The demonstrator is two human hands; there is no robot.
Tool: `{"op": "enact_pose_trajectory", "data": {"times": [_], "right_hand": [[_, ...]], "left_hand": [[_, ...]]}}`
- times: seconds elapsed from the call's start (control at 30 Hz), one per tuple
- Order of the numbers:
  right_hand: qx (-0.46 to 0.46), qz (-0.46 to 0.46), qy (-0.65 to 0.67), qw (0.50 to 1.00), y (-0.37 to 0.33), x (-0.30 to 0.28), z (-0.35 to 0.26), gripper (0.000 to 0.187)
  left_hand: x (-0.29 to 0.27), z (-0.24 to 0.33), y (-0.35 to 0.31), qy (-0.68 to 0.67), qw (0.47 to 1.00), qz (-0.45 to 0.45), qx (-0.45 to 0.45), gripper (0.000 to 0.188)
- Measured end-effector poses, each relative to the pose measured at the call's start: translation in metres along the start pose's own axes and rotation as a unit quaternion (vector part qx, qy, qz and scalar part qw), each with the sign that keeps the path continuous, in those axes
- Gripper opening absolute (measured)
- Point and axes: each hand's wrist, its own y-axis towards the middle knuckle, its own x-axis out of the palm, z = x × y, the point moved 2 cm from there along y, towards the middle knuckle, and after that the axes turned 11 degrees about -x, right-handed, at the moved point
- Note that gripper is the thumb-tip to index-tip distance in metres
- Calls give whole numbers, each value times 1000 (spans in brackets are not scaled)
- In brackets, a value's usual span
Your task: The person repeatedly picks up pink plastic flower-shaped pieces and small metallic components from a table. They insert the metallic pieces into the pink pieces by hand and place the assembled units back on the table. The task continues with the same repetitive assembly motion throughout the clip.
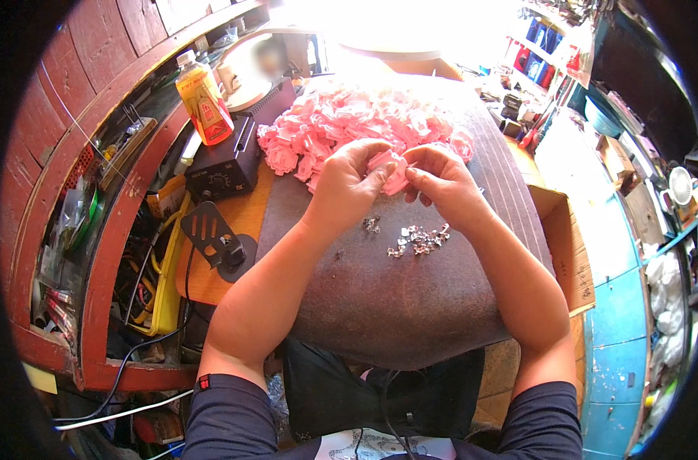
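Above the dark mat, my left hand (347, 188) pinches a pink artificial flower (395, 173) between thumb and fingers. My right hand (447, 188) is closed at the flower's right side, its thumb and forefinger pressed together on the edge. Whether a small part sits between those right fingertips cannot be made out. Just beyond both hands lies a big heap of similar pink flowers (318, 130). Nearer to me, a scatter of small shiny metal pieces (422, 241) rests on the mat (379, 307), with a smaller metal cluster (371, 224) to its left.
On the left stand a drink bottle (206, 103) with orange contents, a black box-shaped device (225, 162) and a black phone stand (220, 244). A yellow bin (165, 284) sits below them. A cardboard box (567, 245) adjoins the table's right edge.
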Motion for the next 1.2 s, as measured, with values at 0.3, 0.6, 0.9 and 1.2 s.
{"op": "enact_pose_trajectory", "data": {"times": [0.3,0.6,0.9,1.2], "right_hand": [[-49,12,29,998,-1,-2,11,13],[-24,15,22,999,-2,2,7,10],[-1,-7,42,999,-2,0,9,13],[78,8,76,994,-3,-4,17,12]], "left_hand": [[3,6,-1,60,997,-10,40,35],[1,-2,0,-9,999,-35,4,34],[3,12,-5,99,984,41,144,28],[1,7,-2,57,994,31,89,29]]}}
